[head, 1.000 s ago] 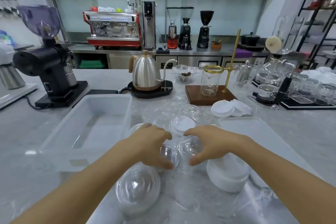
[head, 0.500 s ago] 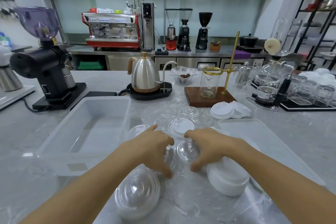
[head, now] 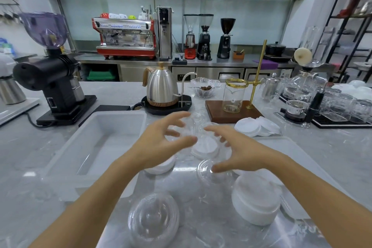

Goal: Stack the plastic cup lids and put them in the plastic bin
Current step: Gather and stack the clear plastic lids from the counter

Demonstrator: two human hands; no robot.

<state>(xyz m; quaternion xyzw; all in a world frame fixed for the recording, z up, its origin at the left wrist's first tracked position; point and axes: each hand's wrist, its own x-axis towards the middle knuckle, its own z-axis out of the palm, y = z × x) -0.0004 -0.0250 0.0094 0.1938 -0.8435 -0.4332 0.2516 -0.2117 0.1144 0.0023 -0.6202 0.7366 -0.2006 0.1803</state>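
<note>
- above the middle of the marble counter (head: 332, 157), the person's left hand (head: 159, 143) and right hand (head: 239, 153) hang side by side with fingers spread and loosely bent, grasping nothing.
- left thumb and index finger (head: 177, 117) reach toward the clear flat lids (head: 198, 119) lying near the kettle base; whether they touch is hard to tell through the clear plastic.
- between the two hands a white cup lid (head: 207, 146) lies flat on the counter, and a clear dome lid (head: 207, 171) sits just under the right thumb.
- a second white lid (head: 161, 166) shows partly from beneath the left wrist.
- near the bottom edge, a stack of clear dome lids (head: 154, 219) stands on the left and a stack of white lids (head: 255, 201) on the right, well apart from each other.
- more white lids (head: 255, 127) lie overlapping in front of the wooden stand (head: 217, 111), which carries a glass beaker (head: 234, 96) under a brass pole.
- the white plastic bin (head: 96, 143) sits to the left of the hands, holding no lids; its near rim lies beside the left forearm.
- a flat translucent tray or lid (head: 289, 147) lies under the right forearm.
- behind the hands a steel gooseneck kettle (head: 162, 88) stands on its black base, with a glass dish of beans (head: 204, 87) to its right.
- a black coffee grinder (head: 52, 78) stands far left; a red espresso machine (head: 125, 37) lines the back counter.
</note>
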